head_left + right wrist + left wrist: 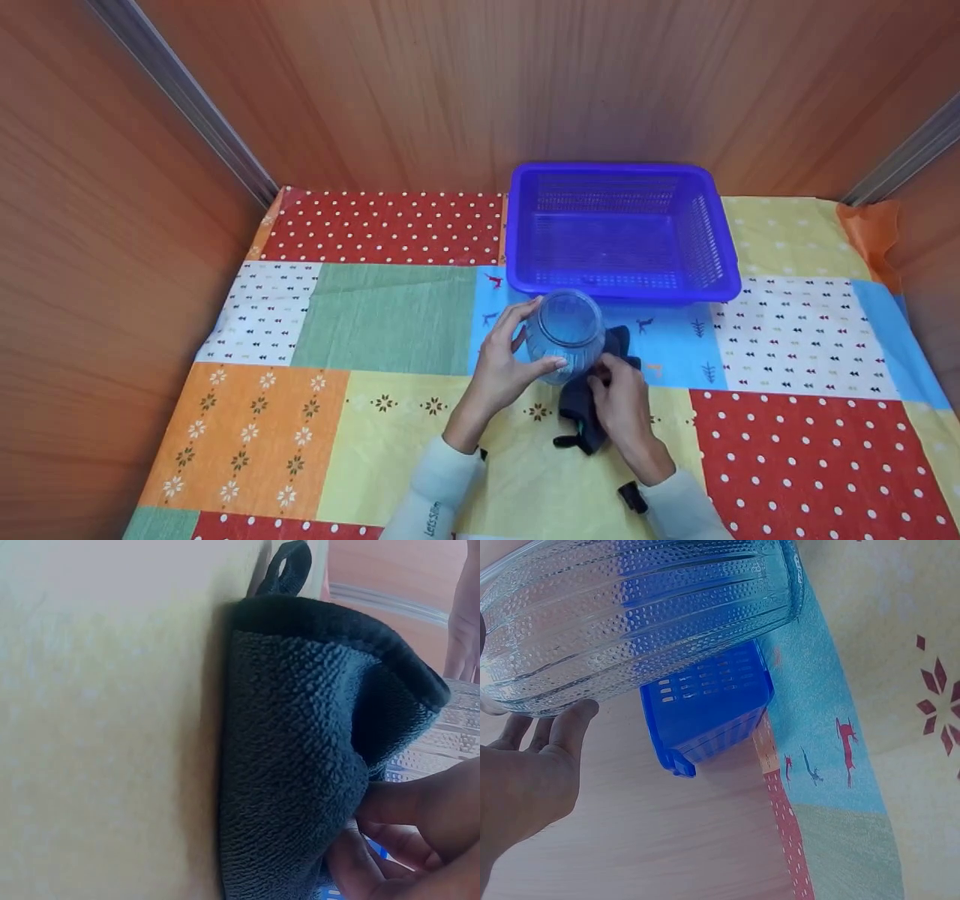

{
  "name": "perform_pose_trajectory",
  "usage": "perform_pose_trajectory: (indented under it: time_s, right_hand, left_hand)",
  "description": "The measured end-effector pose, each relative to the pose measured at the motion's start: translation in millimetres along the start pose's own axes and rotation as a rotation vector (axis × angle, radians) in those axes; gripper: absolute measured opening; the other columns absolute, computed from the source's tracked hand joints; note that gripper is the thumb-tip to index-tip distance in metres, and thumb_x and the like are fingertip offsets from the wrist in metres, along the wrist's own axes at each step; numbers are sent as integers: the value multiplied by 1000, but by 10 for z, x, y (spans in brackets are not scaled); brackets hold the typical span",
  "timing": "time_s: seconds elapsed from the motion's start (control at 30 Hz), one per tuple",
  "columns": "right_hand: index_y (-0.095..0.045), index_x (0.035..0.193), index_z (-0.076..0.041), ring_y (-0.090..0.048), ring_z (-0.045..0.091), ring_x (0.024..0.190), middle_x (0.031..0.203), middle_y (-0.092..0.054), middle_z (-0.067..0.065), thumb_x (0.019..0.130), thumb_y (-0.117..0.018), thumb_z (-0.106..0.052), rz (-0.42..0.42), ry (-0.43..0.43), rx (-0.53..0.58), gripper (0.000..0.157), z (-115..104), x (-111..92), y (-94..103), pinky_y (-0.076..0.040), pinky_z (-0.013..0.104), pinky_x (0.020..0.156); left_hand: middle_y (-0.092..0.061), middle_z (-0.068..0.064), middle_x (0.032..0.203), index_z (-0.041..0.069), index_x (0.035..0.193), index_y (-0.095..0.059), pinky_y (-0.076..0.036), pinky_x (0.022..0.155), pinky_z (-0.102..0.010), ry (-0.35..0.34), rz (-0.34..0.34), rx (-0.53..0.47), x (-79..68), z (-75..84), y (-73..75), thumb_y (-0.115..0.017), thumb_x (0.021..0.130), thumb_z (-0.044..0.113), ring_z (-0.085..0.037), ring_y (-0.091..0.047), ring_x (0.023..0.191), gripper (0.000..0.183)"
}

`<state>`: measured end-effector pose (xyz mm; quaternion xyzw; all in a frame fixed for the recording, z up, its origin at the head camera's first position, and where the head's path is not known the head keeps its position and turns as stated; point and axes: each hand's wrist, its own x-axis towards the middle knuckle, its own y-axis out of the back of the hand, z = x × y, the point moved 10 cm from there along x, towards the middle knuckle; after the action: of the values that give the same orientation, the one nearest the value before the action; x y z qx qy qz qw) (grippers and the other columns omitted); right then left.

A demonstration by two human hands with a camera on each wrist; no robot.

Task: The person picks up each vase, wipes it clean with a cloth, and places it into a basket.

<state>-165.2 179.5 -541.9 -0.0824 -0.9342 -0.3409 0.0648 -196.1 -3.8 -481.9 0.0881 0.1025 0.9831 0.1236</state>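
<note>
A clear glass jar [567,337] with a ribbed, dimpled wall leans slightly in my left hand [506,367], its round mouth facing up toward the head camera. Thumb and fingers of that hand grip its left side; the left wrist view shows the jar [637,622] large, with fingertips against it. Just right of the jar, my right hand [622,397] pinches a dark grey terry cloth [581,416]. Up close in the right wrist view, the cloth [292,735] shows a black bound edge and a hanging loop, bunched between thumb and fingers.
Behind the jar stands a blue-purple plastic basket [622,292] with slotted sides, nothing visible inside it. A patchwork-patterned tablecloth [405,322] covers the table. Wood-grain panels [450,90] rise at the back and both sides.
</note>
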Motion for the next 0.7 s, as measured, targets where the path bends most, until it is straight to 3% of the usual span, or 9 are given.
perform_pose_trajectory:
  time_s: [0.27, 0.47, 0.7]
  right_hand:
    - [-75, 96, -3, -74, 32, 86, 91, -76, 13, 92, -73, 9, -7, -58, 30, 13, 27, -11, 58, -60, 49, 76]
    - [-75, 99, 1, -75, 34, 88, 95, -77, 17, 91, -73, 11, 11, -43, 68, 12, -147, -7, 276, -62, 49, 76]
    - [-76, 105, 3, -73, 32, 88, 100, -77, 18, 93, -73, 10, 29, -65, 113, 14, -328, 18, 539, -56, 20, 73]
  left_hand:
    - [-51, -4, 156, 14, 156, -51, -43, 119, -47, 11, 4, 5, -2, -4, -5, -91, 86, 20, -25, -45, 148, 81]
    - [-51, -4, 156, 14, 157, -51, -43, 119, -44, 26, 4, 2, -3, -4, -2, -91, 85, 18, -24, -46, 148, 82]
    - [-52, -5, 155, 14, 156, -51, -43, 119, -44, 30, 8, 5, 9, -20, -1, -91, 85, 15, -25, -47, 147, 81]
